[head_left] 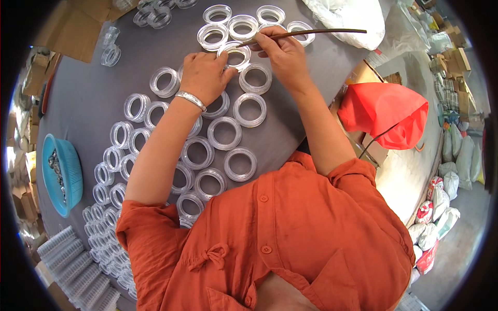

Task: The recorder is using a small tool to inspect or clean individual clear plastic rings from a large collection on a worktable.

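Now the right hand [284, 56] has fingers clamped on a brown stick [332, 31], twelve o'clock! Left hand [204, 76] meets a clear ring [246, 60] around its eight o'clock; finger grip, can't quite tell.

clear rings [190, 179] partly hidden behind left forearm [162, 147], small contents [57, 168] of blue basket [74, 176] indistinct

The left hand [205, 76] is at the left edge of a clear ring [243, 65]. The right hand [284, 57] grips a thin brown strip [332, 31], one end over that ring. More rings [250, 96] cover much of the desk [88, 103]. A blue basket [75, 176] of shiny pieces [56, 168] stands at far left.
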Available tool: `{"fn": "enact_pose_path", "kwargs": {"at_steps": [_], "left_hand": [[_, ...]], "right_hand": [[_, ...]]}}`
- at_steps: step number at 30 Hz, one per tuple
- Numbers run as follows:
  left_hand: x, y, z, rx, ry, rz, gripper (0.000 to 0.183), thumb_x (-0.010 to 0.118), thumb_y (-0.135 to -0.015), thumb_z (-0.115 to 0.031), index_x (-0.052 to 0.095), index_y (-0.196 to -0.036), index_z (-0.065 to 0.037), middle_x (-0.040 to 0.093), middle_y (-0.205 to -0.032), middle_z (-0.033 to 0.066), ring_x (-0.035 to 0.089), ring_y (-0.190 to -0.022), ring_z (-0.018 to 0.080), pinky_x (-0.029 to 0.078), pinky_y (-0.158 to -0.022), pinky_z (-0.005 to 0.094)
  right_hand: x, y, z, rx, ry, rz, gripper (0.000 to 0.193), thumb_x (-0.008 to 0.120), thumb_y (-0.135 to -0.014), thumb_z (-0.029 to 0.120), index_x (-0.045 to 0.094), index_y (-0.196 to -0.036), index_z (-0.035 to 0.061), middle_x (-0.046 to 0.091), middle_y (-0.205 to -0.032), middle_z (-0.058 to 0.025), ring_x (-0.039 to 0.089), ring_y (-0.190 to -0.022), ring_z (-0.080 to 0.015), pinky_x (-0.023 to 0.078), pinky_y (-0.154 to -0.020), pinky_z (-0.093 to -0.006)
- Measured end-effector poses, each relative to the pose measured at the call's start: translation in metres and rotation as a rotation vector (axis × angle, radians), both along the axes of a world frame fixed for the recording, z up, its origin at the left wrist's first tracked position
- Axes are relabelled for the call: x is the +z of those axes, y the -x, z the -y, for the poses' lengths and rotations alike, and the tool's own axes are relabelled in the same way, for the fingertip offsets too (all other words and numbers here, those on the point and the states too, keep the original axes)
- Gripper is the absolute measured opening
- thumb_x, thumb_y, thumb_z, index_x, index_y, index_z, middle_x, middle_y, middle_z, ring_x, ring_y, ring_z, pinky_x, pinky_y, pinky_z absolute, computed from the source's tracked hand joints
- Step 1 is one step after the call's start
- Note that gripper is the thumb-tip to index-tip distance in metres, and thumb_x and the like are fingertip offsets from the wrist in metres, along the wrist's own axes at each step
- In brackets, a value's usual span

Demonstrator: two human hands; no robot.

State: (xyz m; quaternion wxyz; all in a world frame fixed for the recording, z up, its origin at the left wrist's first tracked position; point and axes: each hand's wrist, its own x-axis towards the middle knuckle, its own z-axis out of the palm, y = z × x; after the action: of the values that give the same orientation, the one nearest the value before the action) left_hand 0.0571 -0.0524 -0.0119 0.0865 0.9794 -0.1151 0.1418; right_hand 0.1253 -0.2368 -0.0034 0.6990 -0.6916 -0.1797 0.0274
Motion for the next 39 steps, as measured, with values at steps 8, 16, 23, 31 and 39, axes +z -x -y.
{"fn": "enact_pose_path", "kwargs": {"at_steps": [8, 16, 23, 31, 39], "left_hand": [[-0.003, -0.004, 0.001, 0.014, 0.009, 0.013, 0.042, 0.059, -0.090, -0.037, 0.061, -0.119, -0.008, 0.066, -0.087, 0.0064, 0.061, -0.089, 0.0252, 0.040, -0.086, 0.0420], [-0.005, -0.006, 0.007, 0.056, -0.008, 0.027, 0.044, 0.059, -0.089, -0.040, 0.060, -0.122, -0.010, 0.065, -0.087, 0.0075, 0.060, -0.087, 0.0252, 0.042, -0.082, 0.0416], [0.000, -0.011, 0.003, 0.073, 0.024, -0.079, 0.045, 0.061, -0.088, -0.041, 0.061, -0.122, -0.011, 0.065, -0.090, 0.0068, 0.060, -0.091, 0.0246, 0.042, -0.083, 0.0410], [0.002, -0.019, 0.001, 0.100, 0.213, -0.101, 0.040, 0.066, -0.080, -0.043, 0.069, -0.105, -0.011, 0.068, -0.084, 0.0077, 0.063, -0.089, 0.0266, 0.044, -0.077, 0.0439], [-0.006, -0.011, -0.002, 0.053, 0.141, 0.029, 0.039, 0.065, -0.085, -0.035, 0.067, -0.110, -0.005, 0.067, -0.089, 0.0120, 0.063, -0.083, 0.0303, 0.048, -0.074, 0.0430]], "right_hand": [[0.001, -0.005, -0.021, 0.005, 0.205, 0.325, 0.012, 0.062, -0.088, 0.012, 0.065, -0.094, 0.0021, 0.065, -0.077, -0.0104, 0.060, -0.067, -0.0186, 0.047, -0.064, -0.0297], [-0.007, -0.007, -0.002, -0.029, 0.023, 0.036, 0.014, 0.061, -0.091, 0.013, 0.065, -0.094, -0.0005, 0.067, -0.081, -0.0061, 0.065, -0.074, -0.0116, 0.053, -0.066, -0.0251], [-0.018, -0.002, -0.004, -0.026, -0.191, -0.153, 0.014, 0.059, -0.093, 0.013, 0.063, -0.094, -0.0004, 0.066, -0.086, -0.0047, 0.067, -0.079, -0.0128, 0.055, -0.067, -0.0254], [-0.016, -0.006, -0.016, 0.028, -0.002, 0.169, 0.010, 0.061, -0.092, 0.012, 0.065, -0.096, 0.0029, 0.065, -0.081, -0.0015, 0.061, -0.073, -0.0079, 0.049, -0.063, -0.0226], [-0.015, -0.010, -0.020, 0.016, -0.102, -0.045, 0.013, 0.060, -0.094, 0.013, 0.064, -0.099, 0.0017, 0.067, -0.088, -0.0042, 0.066, -0.081, -0.0125, 0.054, -0.067, -0.0238]]}}
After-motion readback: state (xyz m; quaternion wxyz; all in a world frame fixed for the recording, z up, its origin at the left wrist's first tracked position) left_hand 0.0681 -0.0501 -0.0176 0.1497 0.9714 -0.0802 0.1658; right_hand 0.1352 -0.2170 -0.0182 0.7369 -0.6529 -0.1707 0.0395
